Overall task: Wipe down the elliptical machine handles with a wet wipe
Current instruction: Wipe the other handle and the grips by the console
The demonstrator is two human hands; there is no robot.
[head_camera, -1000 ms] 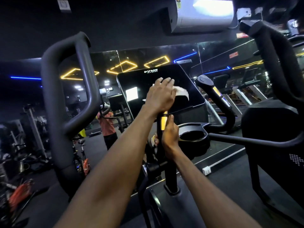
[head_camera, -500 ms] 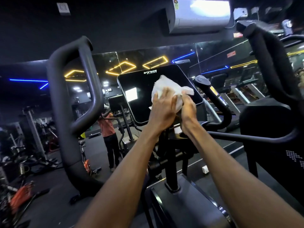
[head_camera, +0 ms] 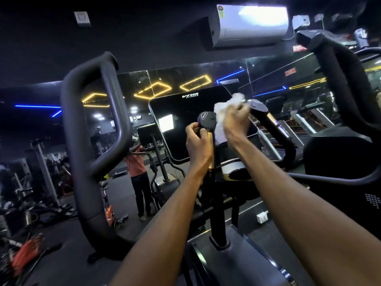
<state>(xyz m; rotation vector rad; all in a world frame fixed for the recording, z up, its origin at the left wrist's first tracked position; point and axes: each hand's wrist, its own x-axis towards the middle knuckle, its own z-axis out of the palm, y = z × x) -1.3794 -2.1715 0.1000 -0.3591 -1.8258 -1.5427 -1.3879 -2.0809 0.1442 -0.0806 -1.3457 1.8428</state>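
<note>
- The wet wipe [head_camera: 225, 112] is white and crumpled into a loose wad, with folds bunched above and below the fingers — it sits in front of the console screen [head_camera: 185, 120], between the two short inner grips.
- The right hand [head_camera: 235, 124] has the wipe pinched, fingers curled closed around it, thumb side toward the screen.
- The left hand [head_camera: 199, 139] is wrapped around the left inner grip [head_camera: 207, 120] just below its rounded cap, fingers closed on the stem; a yellow-gold band shows on the stem beside the palm.
- The right inner grip [head_camera: 268, 122] rises just beside the wipe, its capped tip close to the right fingertips; whether the wipe touches it cannot be told.
- The console screen is dark and glossy with a small bright reflection and a white logo at its top edge.
- Further out stand the long moving handles — the left loop handle [head_camera: 90, 141] well apart from the hands, and the right long handle [head_camera: 342, 83] at the far right, both matte black.
- Open space lies between the inner grips and each outer handle.
- A white air conditioner [head_camera: 249, 23] hangs on the dark wall above the mirror [head_camera: 185, 79].
</note>
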